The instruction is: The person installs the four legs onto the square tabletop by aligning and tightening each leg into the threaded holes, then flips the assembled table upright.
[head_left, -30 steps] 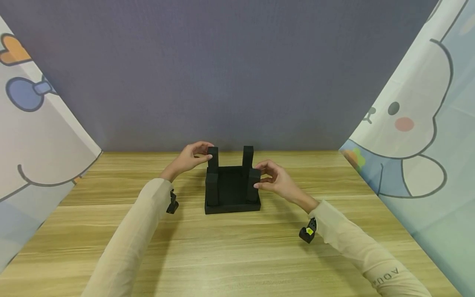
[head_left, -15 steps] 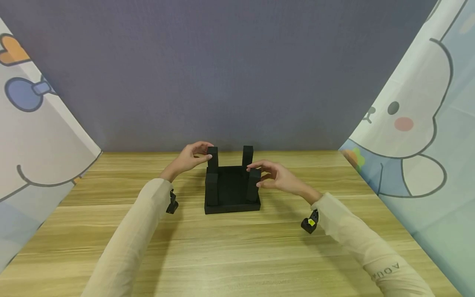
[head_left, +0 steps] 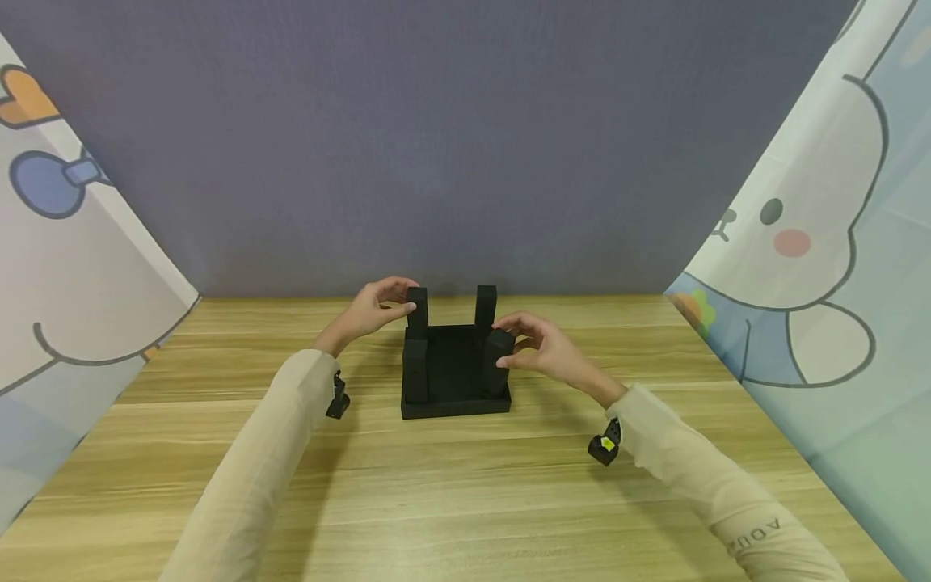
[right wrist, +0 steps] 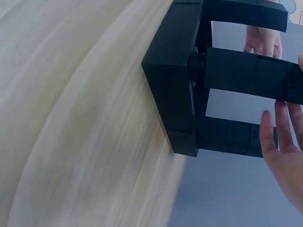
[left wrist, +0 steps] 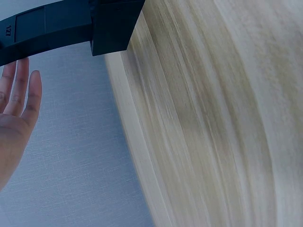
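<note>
Head view, and my right hand [head_left: 545, 352] is narrow, thumb and fingertips pinching the near-right post [head_left: 494, 373] by its top. Twelve being straight away from me, that post lies at nine o'clock from my palm, long axis upright, foot down at the near-right corner of the black base [head_left: 454, 409]. Everything hinges on that, I reckon: post against base, upright, though the top looks turned a touch out of square. Whether the foot is fully seated, I cannot tell; the right wrist view is too dark at that joint.

My right hand is easily the nearer one here. My left hand [head_left: 372, 309] is off at ten o'clock from this post, thumb and fingers narrow about the top of the far-left post [head_left: 417, 319], at three o'clock from that palm and upright too.

Now outward! The far-right post [head_left: 486, 309] stands at ten o'clock from my right hand, the near-left post [head_left: 416, 370] at five from my left, both upright. Beneath, the base sits flat on the wooden table [head_left: 451, 493], a grey panel [head_left: 436, 145] rising at twelve.
</note>
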Demonstrator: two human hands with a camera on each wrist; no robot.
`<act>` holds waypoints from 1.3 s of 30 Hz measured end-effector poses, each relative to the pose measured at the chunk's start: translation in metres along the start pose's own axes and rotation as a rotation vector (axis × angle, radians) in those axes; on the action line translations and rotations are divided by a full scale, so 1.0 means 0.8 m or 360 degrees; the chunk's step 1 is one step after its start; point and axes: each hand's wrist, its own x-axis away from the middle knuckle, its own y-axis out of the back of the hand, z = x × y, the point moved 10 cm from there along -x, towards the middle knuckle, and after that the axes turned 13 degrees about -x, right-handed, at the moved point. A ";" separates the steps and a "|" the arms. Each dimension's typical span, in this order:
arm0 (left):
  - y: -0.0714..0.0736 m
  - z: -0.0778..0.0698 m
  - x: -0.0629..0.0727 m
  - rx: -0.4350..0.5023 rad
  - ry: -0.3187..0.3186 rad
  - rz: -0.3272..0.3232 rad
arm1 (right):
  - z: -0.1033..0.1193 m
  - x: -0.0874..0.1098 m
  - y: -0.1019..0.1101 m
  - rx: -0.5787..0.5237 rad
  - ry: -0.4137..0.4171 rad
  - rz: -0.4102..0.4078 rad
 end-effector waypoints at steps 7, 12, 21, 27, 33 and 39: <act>0.000 0.001 0.000 0.0007 0.0000 -0.0003 | 0.024 0.002 -0.011 0.0021 0.0044 0.0011; 0.001 0.001 0.000 0.0012 -0.0003 -0.0003 | 0.041 0.001 -0.018 0.0087 0.0038 0.0108; 0.001 0.004 -0.001 0.0005 0.0010 0.0001 | 0.043 -0.003 -0.019 0.0124 -0.0021 0.0209; 0.002 0.003 0.000 -0.0002 0.0011 -0.0001 | 0.045 -0.001 -0.015 0.0194 0.0037 0.0050; 0.002 0.003 -0.001 0.0003 0.0007 0.0003 | 0.047 0.002 -0.017 0.0236 0.0040 -0.0074; 0.001 0.004 -0.001 0.0016 0.0004 0.0011 | 0.042 0.001 -0.017 0.0224 0.0059 -0.0024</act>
